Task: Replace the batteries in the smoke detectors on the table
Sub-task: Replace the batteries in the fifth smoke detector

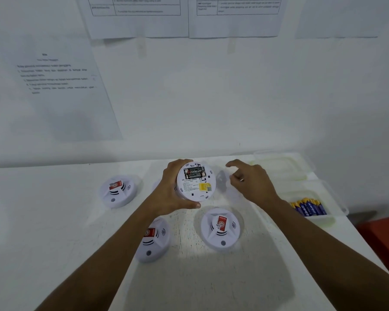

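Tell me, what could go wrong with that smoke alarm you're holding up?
The left hand alone holds the smoke alarm off the table, so it might slip and drop. Its black batteries sit uncovered and could tumble out. They might also get mixed with the blue batteries nearby.

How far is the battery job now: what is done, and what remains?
Done: the held detector is turned over, its battery bay uncovered. In hand: the left hand grips it, black batteries still inside; the right hand hovers empty. Left: three other detectors lie face up; the blue batteries wait at the right.
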`<action>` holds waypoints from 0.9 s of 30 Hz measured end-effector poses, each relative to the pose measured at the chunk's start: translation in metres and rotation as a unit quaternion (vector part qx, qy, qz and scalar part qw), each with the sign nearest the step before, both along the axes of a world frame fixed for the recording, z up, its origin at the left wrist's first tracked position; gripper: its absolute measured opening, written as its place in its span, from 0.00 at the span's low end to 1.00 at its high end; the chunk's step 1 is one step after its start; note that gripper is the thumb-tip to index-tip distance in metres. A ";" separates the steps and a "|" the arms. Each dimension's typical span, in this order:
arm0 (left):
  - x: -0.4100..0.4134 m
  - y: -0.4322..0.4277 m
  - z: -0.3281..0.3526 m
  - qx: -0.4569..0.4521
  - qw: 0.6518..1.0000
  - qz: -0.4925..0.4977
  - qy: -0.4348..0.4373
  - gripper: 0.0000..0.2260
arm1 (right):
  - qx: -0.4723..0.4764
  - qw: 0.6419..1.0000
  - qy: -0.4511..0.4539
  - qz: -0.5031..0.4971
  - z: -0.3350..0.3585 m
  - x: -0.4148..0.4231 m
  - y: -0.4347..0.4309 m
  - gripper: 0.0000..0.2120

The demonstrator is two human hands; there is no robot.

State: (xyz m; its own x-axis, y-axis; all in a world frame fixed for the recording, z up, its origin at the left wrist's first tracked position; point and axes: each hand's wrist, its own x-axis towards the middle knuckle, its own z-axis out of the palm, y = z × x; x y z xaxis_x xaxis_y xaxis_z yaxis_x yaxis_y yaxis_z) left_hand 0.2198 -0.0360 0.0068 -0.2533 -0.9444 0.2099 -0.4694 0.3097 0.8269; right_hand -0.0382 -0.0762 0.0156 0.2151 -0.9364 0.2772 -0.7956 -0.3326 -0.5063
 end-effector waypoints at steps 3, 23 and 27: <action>-0.003 0.000 -0.001 -0.006 1.000 -0.001 0.003 0.45 | -0.049 0.991 -0.111 -0.047 0.013 0.001 0.011 0.13; -0.024 -0.002 -0.001 -0.049 0.999 -0.008 0.017 0.44 | -0.072 0.976 -0.201 0.036 0.032 0.040 0.042 0.07; -0.022 -0.002 -0.003 -0.052 0.998 0.000 0.019 0.44 | -0.122 0.985 -0.118 0.041 0.021 0.041 0.040 0.09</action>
State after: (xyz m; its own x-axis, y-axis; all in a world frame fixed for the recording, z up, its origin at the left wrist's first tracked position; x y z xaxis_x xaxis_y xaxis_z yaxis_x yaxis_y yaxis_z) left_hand 0.1974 -0.0380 0.0043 -0.2434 -0.9171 0.3159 -0.4385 0.3945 0.8075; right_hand 0.0028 -0.0365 0.0366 0.1907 -0.8174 0.5435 -0.6308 -0.5263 -0.5702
